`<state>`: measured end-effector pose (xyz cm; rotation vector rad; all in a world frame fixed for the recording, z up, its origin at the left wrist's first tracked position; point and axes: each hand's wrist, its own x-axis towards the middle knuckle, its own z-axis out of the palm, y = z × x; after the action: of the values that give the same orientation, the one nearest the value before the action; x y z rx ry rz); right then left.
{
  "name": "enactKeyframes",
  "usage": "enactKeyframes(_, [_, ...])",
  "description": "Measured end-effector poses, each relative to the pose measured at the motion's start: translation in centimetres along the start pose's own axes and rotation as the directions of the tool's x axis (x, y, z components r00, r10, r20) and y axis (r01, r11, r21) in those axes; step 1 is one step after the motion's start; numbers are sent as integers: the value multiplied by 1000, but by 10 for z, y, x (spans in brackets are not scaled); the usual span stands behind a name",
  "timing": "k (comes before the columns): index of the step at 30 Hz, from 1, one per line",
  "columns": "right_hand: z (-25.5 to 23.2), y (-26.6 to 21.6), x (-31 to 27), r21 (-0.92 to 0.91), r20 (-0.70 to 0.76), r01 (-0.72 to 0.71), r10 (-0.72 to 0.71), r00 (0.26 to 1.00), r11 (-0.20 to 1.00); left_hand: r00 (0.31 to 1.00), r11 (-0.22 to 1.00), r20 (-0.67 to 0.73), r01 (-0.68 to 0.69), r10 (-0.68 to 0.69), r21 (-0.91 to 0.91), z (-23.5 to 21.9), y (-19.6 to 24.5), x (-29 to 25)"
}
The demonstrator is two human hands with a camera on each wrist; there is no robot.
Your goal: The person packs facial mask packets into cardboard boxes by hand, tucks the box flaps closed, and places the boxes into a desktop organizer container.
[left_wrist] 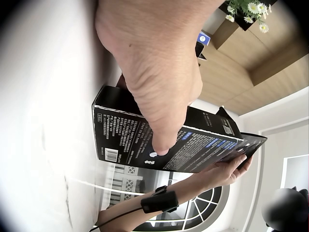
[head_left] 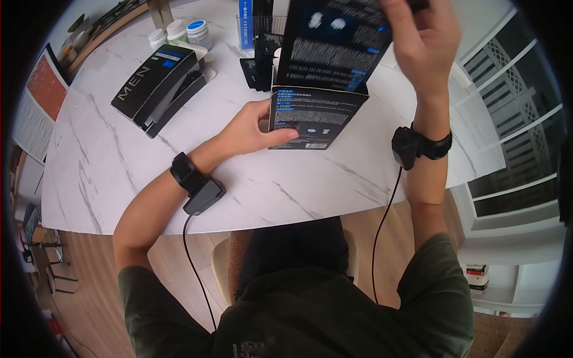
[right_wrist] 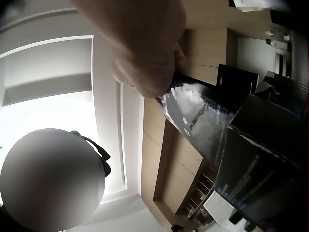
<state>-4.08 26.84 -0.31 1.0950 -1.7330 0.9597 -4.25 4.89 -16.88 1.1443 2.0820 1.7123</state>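
A black printed box [head_left: 316, 113] stands on the marble-patterned table, blue and white text on its front. My left hand [head_left: 250, 128] grips its lower left side, thumb flat across the front and the fingers hidden behind. Above the box's top edge rises a glossy black printed panel [head_left: 334, 45]; its upper right edge is held by my right hand [head_left: 424, 48]. In the left wrist view, the box [left_wrist: 135, 137] shows its barcode, and my right hand [left_wrist: 224, 171] is at the panel's far end. The right wrist view shows the panel [right_wrist: 195, 116] catching bright reflections.
Left of my hands lies a second black box marked MEN [head_left: 152, 86], with its end open. Several small lidded jars [head_left: 197, 33] stand at the back left. Behind the held box are a dark packet [head_left: 256, 74] and a blue box [head_left: 246, 24]. A window [head_left: 513, 89] is at right.
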Motion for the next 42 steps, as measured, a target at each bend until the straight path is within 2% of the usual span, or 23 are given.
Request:
enactKeyframes(2, [6,0,-2,59,98,30,-36,995,998,1000,1000,-6,-12,12,6,1,1,0])
enactKeyframes(4, [0,-13,-2,-85,280,-123,142,950,989,1000,1000,-14,12,-12,-8,1,3,0])
enactKeyframes(5, [2,-11,-1,-8,318,-117,114,941,993,1000,1000,-13,11,-11,-7,1,2,0])
enactKeyframes(6, [0,-10,-2,-7,317,-116,112,942,993,1000,1000,-13,6,-6,2,0,-1,0])
enactKeyframes(8, [-9,-5,-6,-164,589,-116,192,785,980,1000,1000,-16,-1,2,12,-1,-2,-1])
enactKeyframes(9, [-13,-1,-7,-212,656,-104,220,722,972,1000,1000,-17,15,-15,0,0,-2,-1])
enactKeyframes(10, [-13,0,-7,-211,656,-104,220,722,972,999,999,-17,32,-32,-12,0,-1,-1])
enactKeyframes(12, [-14,1,-8,-204,711,-143,247,659,968,1000,1000,-23,19,-19,-24,1,-1,0])
enactKeyframes(13, [-13,1,-7,-205,711,-144,248,658,968,1000,999,-29,6,-7,-35,1,-1,0])
enactKeyframes(15, [-10,0,-3,-240,686,-25,188,703,971,1000,999,-27,7,-8,-36,1,-2,0])
enactKeyframes(19, [-10,13,-4,-250,603,-117,249,758,961,1000,999,-17,17,-17,-29,0,-2,0])
enactKeyframes(21, [-5,10,4,-214,434,-449,496,752,867,1000,1000,-15,23,-24,-20,0,1,0])
enactKeyframes(22, [-5,24,-3,-215,433,-448,496,752,868,999,1000,-14,29,-29,-11,0,1,1])
enactKeyframes(24, [-2,73,-30,-383,440,-401,546,713,832,1000,1000,-16,25,-25,-12,0,-1,1])
enactKeyframes(25, [2,83,-36,-383,439,-400,545,714,833,1000,1000,-18,21,-21,-13,0,-1,0])
enactKeyframes(27, [12,100,-48,-672,400,-384,747,531,633,999,999,-18,33,-33,-17,0,0,0])
enactKeyframes(31, [22,162,-106,-694,443,-319,733,517,645,998,998,-9,57,-57,-6,-1,3,0])
enactKeyframes(33, [24,184,-126,-528,557,-465,703,441,711,998,998,-11,55,-55,-8,-1,4,0])
enactKeyframes(34, [23,181,-125,-530,556,-467,705,440,708,998,999,-17,54,-54,-9,0,3,0])
enactKeyframes(36, [25,176,-124,-479,521,-565,736,433,672,999,999,-21,43,-44,-23,1,2,0])
enactKeyframes(40, [23,174,-119,-536,537,-515,741,403,669,998,998,-23,56,-56,-28,0,3,-1])
enactKeyframes(42, [23,183,-124,-504,516,-584,764,387,636,998,998,-23,56,-57,-31,0,2,-1])
